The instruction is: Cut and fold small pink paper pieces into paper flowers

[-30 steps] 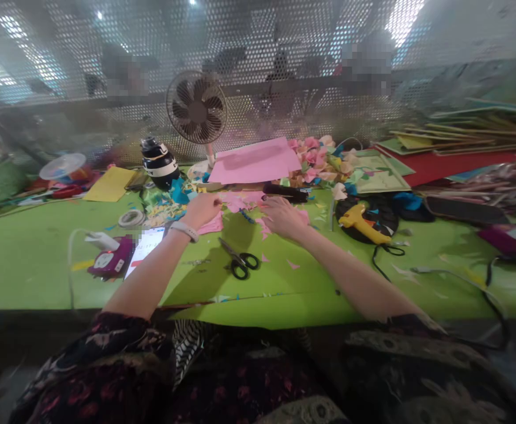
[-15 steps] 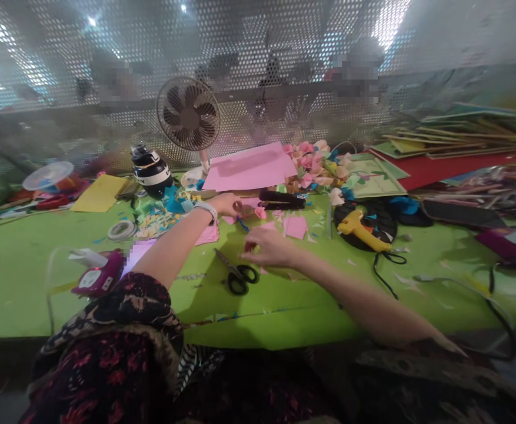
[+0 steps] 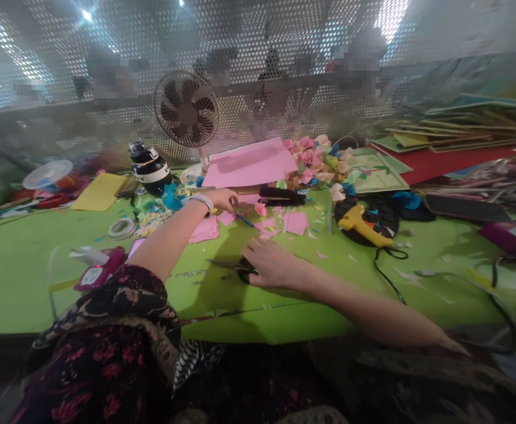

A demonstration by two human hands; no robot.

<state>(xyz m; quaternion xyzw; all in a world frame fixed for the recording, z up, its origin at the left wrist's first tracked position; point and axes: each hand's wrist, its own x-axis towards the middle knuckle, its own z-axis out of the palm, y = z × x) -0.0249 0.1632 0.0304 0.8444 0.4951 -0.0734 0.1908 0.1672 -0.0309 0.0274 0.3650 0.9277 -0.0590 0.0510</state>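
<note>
My right hand point(image 3: 269, 263) is closed around the black handles of a pair of scissors point(image 3: 225, 263), low over the green tabletop. Its blades point left. My left hand point(image 3: 222, 200), with a pale band at the wrist, reaches farther back, fingers loosely bent and slightly apart; nothing shows clearly between them. Just right of its fingertips lies a slim dark-blue, pen-like thing point(image 3: 244, 221). Cut pink paper pieces point(image 3: 205, 229) are stacked below the left wrist. A pink paper petal point(image 3: 260, 209) and a pink square point(image 3: 296, 222) lie to the right.
A black stapler point(image 3: 282, 196) sits behind the scraps, before pink sheets point(image 3: 249, 165) and a heap of paper flowers point(image 3: 313, 159). On the right is a yellow glue gun point(image 3: 363, 227) with its cord. A bottle point(image 3: 149, 171), tape roll point(image 3: 122, 228) and fan point(image 3: 187, 112) stand left.
My right hand has come down onto the scissors, taken hold of the handles and turned them so the blades point left. My left hand has shifted slightly left, away from the blue pen-like thing.
</note>
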